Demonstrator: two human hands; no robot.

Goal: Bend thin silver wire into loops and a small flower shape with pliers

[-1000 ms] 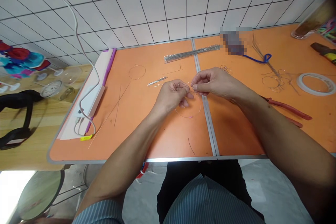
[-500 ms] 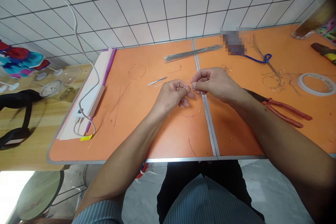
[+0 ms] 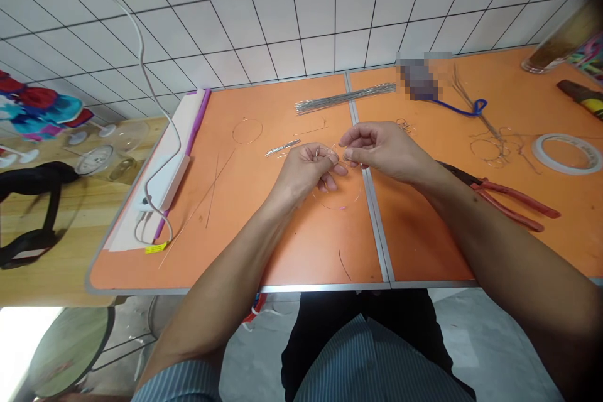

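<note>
Over the orange table (image 3: 292,245), close to its metal seam, my two hands work on a thin wire (image 3: 343,208). My left hand (image 3: 308,169) is closed, thumb against fingers, pinching the wire; small curls of it show around the fingertips. Facing it from the right, my right hand (image 3: 384,149) is also closed, its thumb and forefinger pinched on the fine wire. Part of the wire bends in a wide arc below the hands. The exact grip points are too small to make out.
A bundle of straight wires (image 3: 343,98) lies toward the wall. Red-handled pliers (image 3: 509,198) rest beside my right forearm, with a tape roll (image 3: 568,152) further right. A wire ring (image 3: 247,131) and a white power strip (image 3: 164,182) are on the left.
My left hand has shifted slightly left, and the gap between the fingertips is a little wider. The wire's arc below spreads further left. My right hand has barely moved.
</note>
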